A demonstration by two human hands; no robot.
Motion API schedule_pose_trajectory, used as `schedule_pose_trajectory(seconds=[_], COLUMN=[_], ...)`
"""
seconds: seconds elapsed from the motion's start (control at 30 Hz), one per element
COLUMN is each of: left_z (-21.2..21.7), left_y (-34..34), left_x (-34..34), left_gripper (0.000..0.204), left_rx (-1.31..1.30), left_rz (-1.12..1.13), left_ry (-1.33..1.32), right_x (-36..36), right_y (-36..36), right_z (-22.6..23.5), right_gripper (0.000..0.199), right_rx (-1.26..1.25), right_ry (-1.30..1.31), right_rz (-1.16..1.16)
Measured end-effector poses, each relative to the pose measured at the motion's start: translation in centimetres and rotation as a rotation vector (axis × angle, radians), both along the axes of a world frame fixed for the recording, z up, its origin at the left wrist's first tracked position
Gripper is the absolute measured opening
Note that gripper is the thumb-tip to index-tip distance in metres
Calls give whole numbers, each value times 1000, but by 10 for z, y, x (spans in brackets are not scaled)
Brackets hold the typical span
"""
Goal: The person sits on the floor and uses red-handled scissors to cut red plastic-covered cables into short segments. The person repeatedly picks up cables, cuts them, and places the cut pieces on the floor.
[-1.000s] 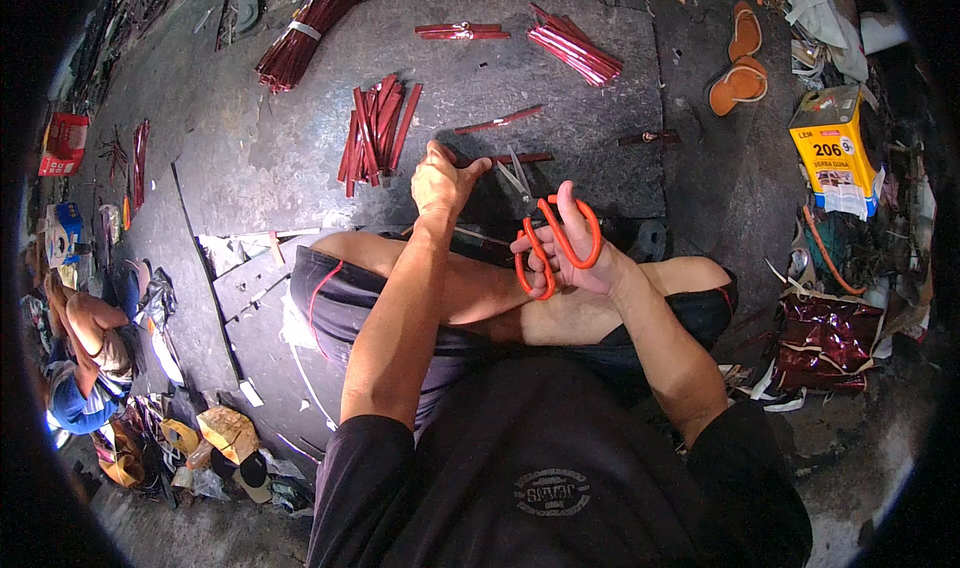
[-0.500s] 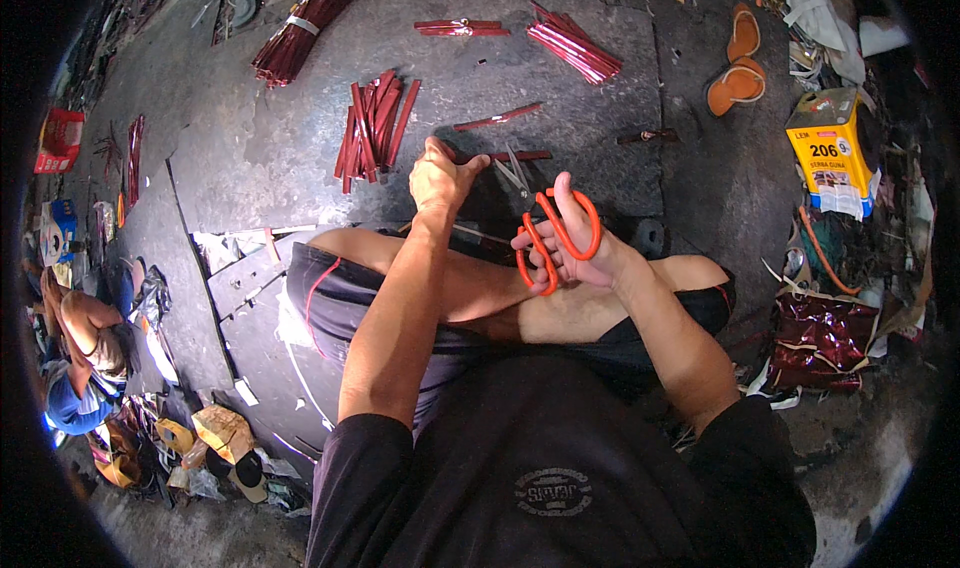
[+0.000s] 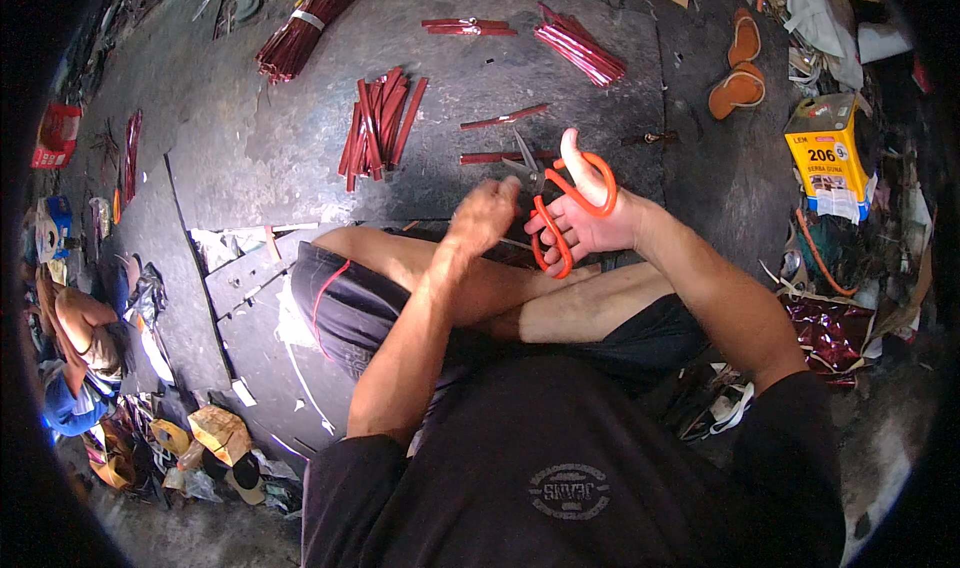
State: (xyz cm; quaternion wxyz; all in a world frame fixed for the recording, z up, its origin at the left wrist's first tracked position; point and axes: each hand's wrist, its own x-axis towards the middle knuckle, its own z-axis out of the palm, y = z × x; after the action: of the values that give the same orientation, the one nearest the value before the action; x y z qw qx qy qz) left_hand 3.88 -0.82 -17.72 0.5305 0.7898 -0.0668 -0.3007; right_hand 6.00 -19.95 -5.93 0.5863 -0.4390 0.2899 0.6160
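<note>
I take the orange-handled scissors (image 3: pixel 537 181) as my landmark. They rest in the right hand (image 3: pixel 608 224), palm turned up, thumb raised at one loop and fingers at the other, with the blades parted. I judge them rigid and fairly light, best held by the thick loops, well clear of the edges. The left hand (image 3: pixel 485 216) is blurred just left of the scissors, apart from the right as far as I can see; I cannot tell whether it pinches anything.

A dark red strip (image 3: pixel 483 158) runs behind the blades of the scissors, and a second strip (image 3: pixel 503 117) lies a little beyond. I'd expect both to be thin, bendy and slippery on their glossy faces, easiest taken near one end. A loose pile of strips (image 3: pixel 372 133) sits beyond and left of the scissors, with a banded bundle (image 3: pixel 308 23) farther that way.

Under everything beyond the scissors I see a dark, scuffed board (image 3: pixel 250 158). Well right of the scissors stands a yellow box (image 3: pixel 828 163), with orange sandals (image 3: pixel 738 90) nearer; far left, another person (image 3: pixel 85 343) sits amid clutter
</note>
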Motion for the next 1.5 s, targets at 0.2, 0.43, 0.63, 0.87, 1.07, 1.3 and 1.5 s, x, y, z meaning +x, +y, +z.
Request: schedule_pose_trajectory(seconds=[0.2, 0.43, 0.63, 0.87, 1.07, 1.3, 1.5], left_z=[34, 26, 4, 8, 18, -8, -2], left_y=[-53, -67, -76, -49, -14, -21, -27], left_x=[-29, -36, -36, -30, 13, 22, 25], left_gripper=[41, 29, 30, 28, 27, 32, 37], left_rx=[-1046, -1306, -1358, -834, 249, 434, 497], left_rz=[516, 707, 714, 723, 705, 680, 684], left_ry=[927, 870, 820, 847, -162, -105, -82], right_x=[23, 40, 46, 21, -2, -12, -14], right_y=[-2, 1, 8, 4, 8, 4, 3], right_z=[6, 2, -15, -18, -17, -29, -30], right_gripper=[133, 123, 117, 119, 130, 131, 127], right_rx=[-42, 3, -37, -67, -132, -112, -162], right_ry=[-2, 80, 25, -114, -168, -193, -180], right_rz=[84, 133, 268, 236, 132, 121, 76])
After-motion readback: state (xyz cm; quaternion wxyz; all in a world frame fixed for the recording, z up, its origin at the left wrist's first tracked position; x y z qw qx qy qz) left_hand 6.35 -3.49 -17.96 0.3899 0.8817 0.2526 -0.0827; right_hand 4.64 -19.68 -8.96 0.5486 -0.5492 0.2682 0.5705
